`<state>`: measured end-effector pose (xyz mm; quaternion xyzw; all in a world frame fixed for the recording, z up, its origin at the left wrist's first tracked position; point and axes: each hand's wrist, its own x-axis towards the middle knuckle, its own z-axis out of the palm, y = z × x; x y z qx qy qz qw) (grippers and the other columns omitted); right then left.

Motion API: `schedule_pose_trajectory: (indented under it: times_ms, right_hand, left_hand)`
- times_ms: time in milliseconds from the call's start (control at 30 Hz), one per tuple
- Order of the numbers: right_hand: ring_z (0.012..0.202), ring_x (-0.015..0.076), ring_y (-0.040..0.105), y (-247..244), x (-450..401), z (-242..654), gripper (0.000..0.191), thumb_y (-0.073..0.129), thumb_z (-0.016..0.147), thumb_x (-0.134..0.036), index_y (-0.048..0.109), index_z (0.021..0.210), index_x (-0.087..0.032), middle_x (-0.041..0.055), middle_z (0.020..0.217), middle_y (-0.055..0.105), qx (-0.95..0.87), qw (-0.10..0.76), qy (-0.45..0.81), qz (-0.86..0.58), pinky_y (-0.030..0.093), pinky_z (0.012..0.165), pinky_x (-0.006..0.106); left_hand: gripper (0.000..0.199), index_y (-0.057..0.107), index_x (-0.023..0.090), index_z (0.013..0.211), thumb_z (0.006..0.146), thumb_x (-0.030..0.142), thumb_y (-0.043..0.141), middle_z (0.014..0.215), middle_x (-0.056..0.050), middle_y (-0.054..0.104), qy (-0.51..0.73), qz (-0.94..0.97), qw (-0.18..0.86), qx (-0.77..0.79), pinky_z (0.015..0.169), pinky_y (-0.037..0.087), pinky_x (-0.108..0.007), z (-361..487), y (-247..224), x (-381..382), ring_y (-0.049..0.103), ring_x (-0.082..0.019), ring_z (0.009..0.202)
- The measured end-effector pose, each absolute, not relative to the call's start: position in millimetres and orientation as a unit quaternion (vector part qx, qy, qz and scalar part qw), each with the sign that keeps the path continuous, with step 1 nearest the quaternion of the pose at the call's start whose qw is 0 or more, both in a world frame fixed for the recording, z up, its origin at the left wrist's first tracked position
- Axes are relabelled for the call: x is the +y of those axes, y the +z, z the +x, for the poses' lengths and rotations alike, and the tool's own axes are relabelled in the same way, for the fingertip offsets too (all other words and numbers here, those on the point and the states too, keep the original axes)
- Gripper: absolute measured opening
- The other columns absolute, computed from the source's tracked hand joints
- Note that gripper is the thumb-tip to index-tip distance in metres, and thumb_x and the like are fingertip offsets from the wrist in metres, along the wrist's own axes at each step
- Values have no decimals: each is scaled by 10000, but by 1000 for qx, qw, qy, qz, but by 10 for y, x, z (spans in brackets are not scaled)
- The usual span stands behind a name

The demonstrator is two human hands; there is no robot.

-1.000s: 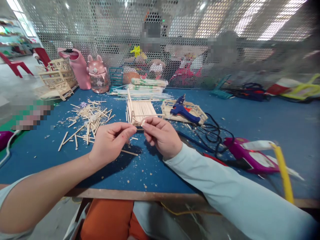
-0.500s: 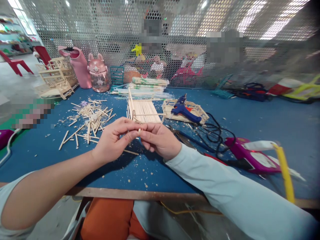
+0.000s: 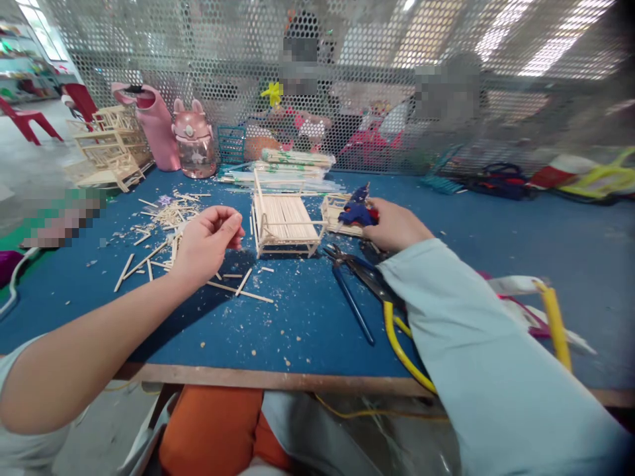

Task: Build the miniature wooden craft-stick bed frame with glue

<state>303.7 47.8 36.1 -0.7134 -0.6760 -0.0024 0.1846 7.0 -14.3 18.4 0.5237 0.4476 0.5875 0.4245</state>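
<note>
My right hand (image 3: 399,226) is closed round the handle of a blue hot glue gun (image 3: 356,210), which rests over a small stick-built tray (image 3: 333,225). My left hand (image 3: 211,239) is raised in a pinch above loose cut sticks (image 3: 171,215); whatever may be between its fingertips is too small or hidden to make out. Between the hands stands a miniature bed-like frame of wooden sticks (image 3: 288,221), with a slatted top and a taller post at its left. Pliers with dark handles (image 3: 342,284) and a yellow-handled cutter (image 3: 397,330) lie by my right forearm, partly covered.
Bundled sticks in plastic wrap (image 3: 297,162) lie at the back, beside a pink bottle (image 3: 159,129) and a clear-bodied pink cup (image 3: 196,149). Finished-looking stick furniture (image 3: 112,149) stands back left. A perforated metal screen (image 3: 357,79) closes off the rear, with people behind it.
My hands have parted from a shared pinch over a small wooden piece. The left drew back leftward, still pinched; the right moved right and took hold of the glue gun, uncovering the stick frame and pliers.
</note>
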Motion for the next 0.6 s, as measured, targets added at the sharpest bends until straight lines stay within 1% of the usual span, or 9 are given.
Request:
schedule_pose_trajectory:
  times_ms: [67,100,200,233,300,400,467,533,600]
  right_hand:
    - [947,295,611,291,505,3026,437,598,622,-128,625,1058,-142,145,1060,668,-686,162,-19,-709,452,788,362]
    - [952,299,611,270,512,3016,453,600,635,-142,610,1087,-134,156,1066,664,-679,159,-27,-716,452,782,361]
    - [990,330,602,259,519,3003,587,624,640,-153,530,1214,-73,215,1109,638,-646,154,-24,-747,451,786,378]
    - [1008,337,595,268,518,3004,613,630,641,-152,514,1236,-58,228,1128,627,-640,152,-19,-753,448,800,384]
    - [1030,345,585,295,510,3003,604,641,651,-169,528,1231,-45,235,1146,618,-638,158,-13,-753,438,831,396]
    - [1016,331,587,351,483,2988,545,662,668,-240,589,1181,-72,203,1123,638,-634,218,-7,-742,427,847,404]
    - [972,299,597,392,459,2978,475,686,659,-283,651,1101,-111,162,1055,670,-624,294,15,-724,421,835,386]
    - [874,246,608,426,438,2980,380,690,664,-321,700,991,-128,134,932,692,-608,365,45,-703,421,778,343]
    - [709,176,598,443,429,2996,332,635,720,-355,705,944,-119,112,782,678,-599,408,69,-686,417,663,298]
  left_hand:
    - [158,529,178,681,798,254,604,538,31,536,578,537,420,449,428,428,-193,65,173,-144,472,-61,431]
    - [197,517,182,666,808,291,601,507,39,507,575,541,419,449,401,402,-190,65,167,-146,449,-59,408]
    - [314,465,201,634,840,422,550,434,74,354,576,526,438,446,344,321,-188,69,134,-145,334,-55,351]
    - [346,444,206,624,841,460,536,434,81,307,575,517,451,446,334,296,-188,73,121,-141,294,-55,348]
    - [403,404,211,602,826,524,524,455,84,254,568,503,473,447,321,246,-188,85,98,-133,233,-56,357]
    - [472,339,213,566,809,581,508,475,78,228,557,507,477,454,323,201,-193,104,86,-137,202,-60,374]
    - [486,306,214,561,818,586,485,481,77,217,556,507,475,456,328,185,-192,112,92,-153,193,-61,381]
    - [438,325,213,584,831,534,494,492,77,226,550,504,477,465,338,187,-188,119,97,-175,205,-62,390]
    - [324,388,209,627,825,420,534,505,74,266,530,512,473,483,357,217,-188,125,93,-195,243,-64,404]
